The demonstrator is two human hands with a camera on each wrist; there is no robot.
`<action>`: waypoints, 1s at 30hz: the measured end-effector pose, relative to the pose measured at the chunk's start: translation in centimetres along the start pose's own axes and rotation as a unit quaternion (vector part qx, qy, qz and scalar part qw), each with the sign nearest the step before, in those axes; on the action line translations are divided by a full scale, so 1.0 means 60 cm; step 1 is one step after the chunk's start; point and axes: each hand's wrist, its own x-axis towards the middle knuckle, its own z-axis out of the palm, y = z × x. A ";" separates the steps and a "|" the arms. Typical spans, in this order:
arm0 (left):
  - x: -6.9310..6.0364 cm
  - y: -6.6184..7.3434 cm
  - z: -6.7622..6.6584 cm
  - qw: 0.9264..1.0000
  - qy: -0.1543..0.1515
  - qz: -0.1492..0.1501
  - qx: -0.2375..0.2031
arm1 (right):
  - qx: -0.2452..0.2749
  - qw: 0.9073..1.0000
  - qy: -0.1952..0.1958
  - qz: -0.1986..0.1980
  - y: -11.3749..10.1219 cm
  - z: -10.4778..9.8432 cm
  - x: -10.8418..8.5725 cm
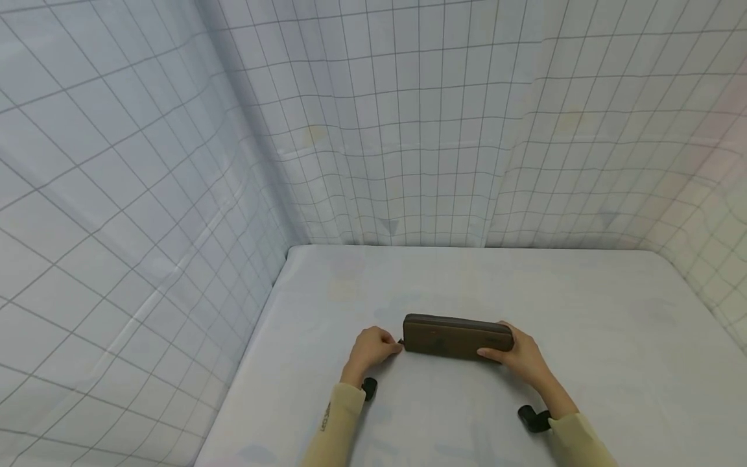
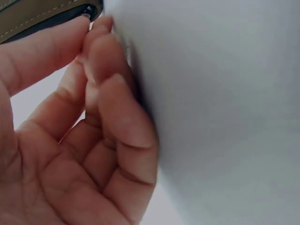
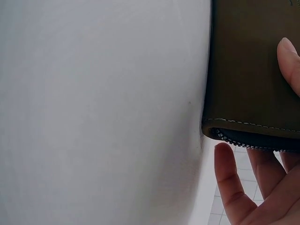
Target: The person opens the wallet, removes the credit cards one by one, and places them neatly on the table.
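A long brown zip-around wallet stands on its long edge on the white table, zipper side up. At its left end, thumb and index finger of my left hand pinch a small dark tab, apparently the zipper pull. The left wrist view shows this pinch beside the wallet's stitched corner, the tab mostly hidden by fingertips. My right hand grips the right end, thumb on the front face. In the right wrist view, zipper teeth run along the wallet's end, near the fingers.
A white cloth covers the table, whose far edge meets a white grid-patterned curtain. More grid curtain hangs along the left side. Black wrist cameras are strapped at both sleeves, the right one close to the tabletop.
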 end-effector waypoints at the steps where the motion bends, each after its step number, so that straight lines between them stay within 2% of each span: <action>1: -0.001 -0.001 0.002 1.000 0.003 0.003 -0.003 | -0.002 1.000 0.000 0.004 0.000 -0.001 0.000; 6: -0.002 0.004 0.004 1.000 -0.011 0.003 -0.006 | -0.011 1.000 -0.001 0.007 -0.001 -0.004 -0.002; 11: -0.004 0.015 -0.002 0.999 -0.037 -0.021 0.007 | -0.009 1.000 0.001 0.002 -0.004 -0.003 -0.002; 20: 0.000 0.025 -0.005 0.997 -0.038 -0.059 0.037 | -0.003 1.000 -0.001 0.003 -0.002 0.002 -0.001; 24: 0.002 0.021 -0.007 0.997 -0.050 -0.060 0.023 | -0.002 1.000 0.002 0.006 -0.001 0.002 -0.001; 30: 0.005 0.008 -0.014 0.996 -0.081 -0.038 -0.025 | -0.001 1.000 0.000 0.008 -0.002 0.001 -0.001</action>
